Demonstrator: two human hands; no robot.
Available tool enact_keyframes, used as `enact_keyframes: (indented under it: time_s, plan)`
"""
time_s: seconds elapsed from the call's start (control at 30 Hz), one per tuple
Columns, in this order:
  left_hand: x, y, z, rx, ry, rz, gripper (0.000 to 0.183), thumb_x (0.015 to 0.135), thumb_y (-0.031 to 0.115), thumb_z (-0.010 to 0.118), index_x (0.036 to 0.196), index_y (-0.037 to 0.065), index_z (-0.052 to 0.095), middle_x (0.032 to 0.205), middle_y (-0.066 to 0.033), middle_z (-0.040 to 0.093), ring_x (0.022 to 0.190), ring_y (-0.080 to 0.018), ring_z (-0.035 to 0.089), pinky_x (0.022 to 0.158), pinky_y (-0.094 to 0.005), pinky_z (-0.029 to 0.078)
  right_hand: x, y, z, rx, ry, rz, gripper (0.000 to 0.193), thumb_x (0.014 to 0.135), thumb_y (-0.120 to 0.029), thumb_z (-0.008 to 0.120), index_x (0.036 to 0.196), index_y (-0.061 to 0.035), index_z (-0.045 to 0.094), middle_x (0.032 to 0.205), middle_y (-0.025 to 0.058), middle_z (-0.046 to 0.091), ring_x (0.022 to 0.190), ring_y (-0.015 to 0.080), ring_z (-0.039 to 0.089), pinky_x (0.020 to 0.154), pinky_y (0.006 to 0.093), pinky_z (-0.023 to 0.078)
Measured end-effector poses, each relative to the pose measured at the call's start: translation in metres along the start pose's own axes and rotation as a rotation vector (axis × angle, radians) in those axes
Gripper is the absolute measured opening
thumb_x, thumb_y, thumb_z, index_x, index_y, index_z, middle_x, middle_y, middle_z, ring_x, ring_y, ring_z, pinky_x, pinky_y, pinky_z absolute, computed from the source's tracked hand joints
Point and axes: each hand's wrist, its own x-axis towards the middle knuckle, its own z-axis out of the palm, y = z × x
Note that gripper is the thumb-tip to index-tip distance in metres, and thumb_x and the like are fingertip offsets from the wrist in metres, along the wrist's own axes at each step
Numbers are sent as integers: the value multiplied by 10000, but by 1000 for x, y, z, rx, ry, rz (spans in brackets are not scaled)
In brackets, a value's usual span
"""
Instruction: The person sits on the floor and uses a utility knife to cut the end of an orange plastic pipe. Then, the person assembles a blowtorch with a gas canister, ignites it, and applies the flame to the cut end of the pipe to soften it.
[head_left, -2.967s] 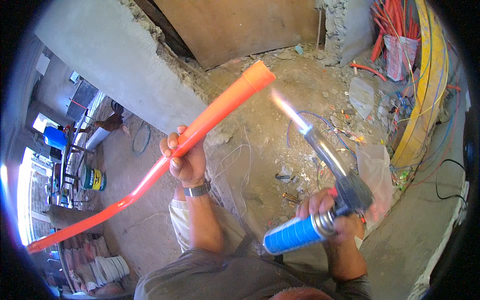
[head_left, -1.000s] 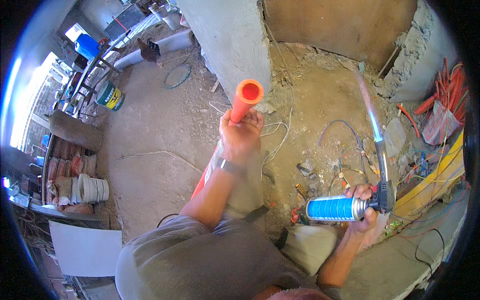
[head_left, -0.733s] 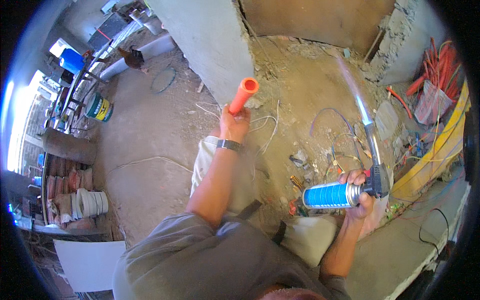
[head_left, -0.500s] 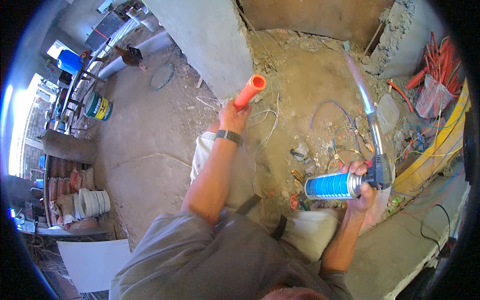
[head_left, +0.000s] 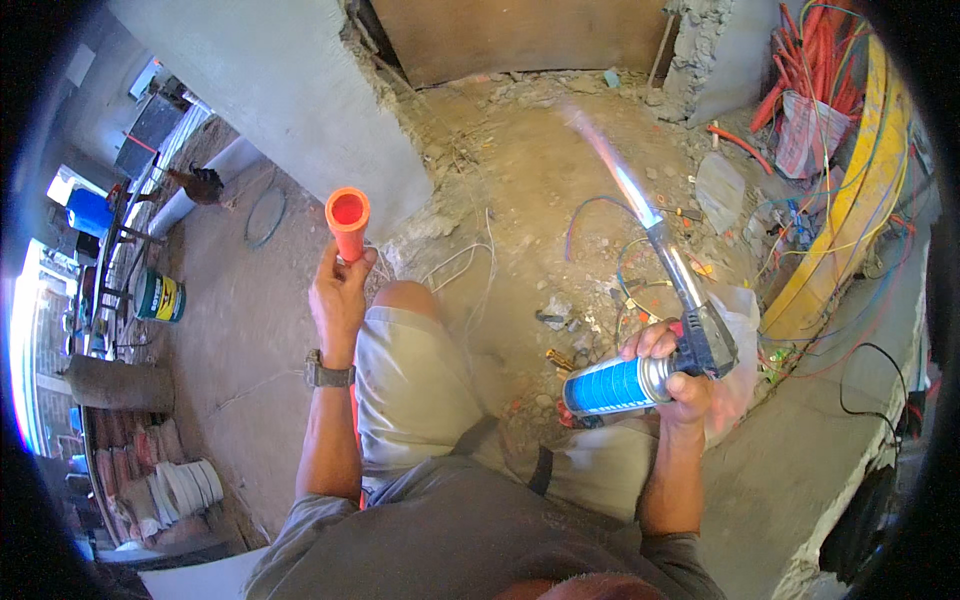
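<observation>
Left hand (head_left: 338,298): raised in front of the left knee, fingers wrapped tight around the orange pipe (head_left: 348,222) just below its open end; a watch (head_left: 328,374) sits on the wrist.
Orange pipe: held upright, flared mouth pointing up toward the camera, so the bore shows as a round orange ring. The lower length runs down behind the forearm (only a thin orange strip shows beside the shorts).
Right hand (head_left: 678,375): fingers closed around the neck of the blowtorch (head_left: 655,345), thumb over the top where the black head meets the can.
Blowtorch: blue canister lying nearly level, base pointing toward the person's body; a metal burner tube rises from the black head, up and to the left.
Flame (head_left: 605,155): lit, pale blue-white, streaming from the tube tip out over the rubble, well apart from the pipe mouth.
Floor (head_left: 520,190): bare dirt with broken mortar and loose wires (head_left: 600,215) scattered under the flame.
Right edge: a bundle of red conduits (head_left: 830,60) and yellow tubing (head_left: 860,200) leaning along the wall.
Left edge: a green paint bucket (head_left: 158,297) standing on the concrete, and a grey pillar (head_left: 290,100) behind the pipe.
</observation>
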Motion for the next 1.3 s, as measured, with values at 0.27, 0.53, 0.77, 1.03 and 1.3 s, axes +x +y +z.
enact_keyframes:
  time_s: [0.27, 0.53, 0.77, 1.03, 1.3]
  plan:
    - [29, 35, 20, -262, -353, 652, 269, 928, 272, 771, 1023, 41, 670, 946, -137, 694, 860, -344, 674, 786, -428, 535, 4, -1, 25, -208, 332, 31, 287, 821, -140, 797, 1036, 2, 672, 991, 146, 687, 900, 281, 694, 850, 438, 570]
    - [49, 111, 46, 111, -191, 1057, 339, 900, 178, 754, 1191, 65, 623, 910, -196, 695, 820, -389, 694, 739, -441, 549, -23, -15, 43, -129, 158, -92, 386, 814, -272, 791, 1075, -26, 647, 1032, 158, 637, 935, 323, 656, 875, 476, 544]
    - [28, 159, 14, 506, -219, 922, 251, 950, 221, 705, 1101, 80, 562, 911, -228, 693, 845, -474, 675, 701, -531, 517, -9, -16, 28, -96, 349, 30, 343, 864, -284, 777, 1037, -16, 651, 989, 155, 653, 907, 322, 690, 838, 452, 570]
    - [26, 167, 15, 638, -253, 936, 285, 955, 238, 703, 1093, 82, 509, 852, -232, 687, 813, -477, 674, 687, -562, 515, -5, -12, 51, 71, 351, 105, 269, 864, -140, 763, 1073, 4, 673, 1054, 169, 689, 942, 286, 706, 815, 418, 597]
    - [63, 177, 31, 742, -455, 1090, 287, 932, 241, 730, 1068, 75, 539, 806, -228, 682, 781, -474, 675, 674, -571, 516, 4, -7, 56, 85, 360, 18, 253, 912, -170, 737, 1075, 3, 651, 1013, 164, 712, 878, 256, 722, 775, 400, 602]
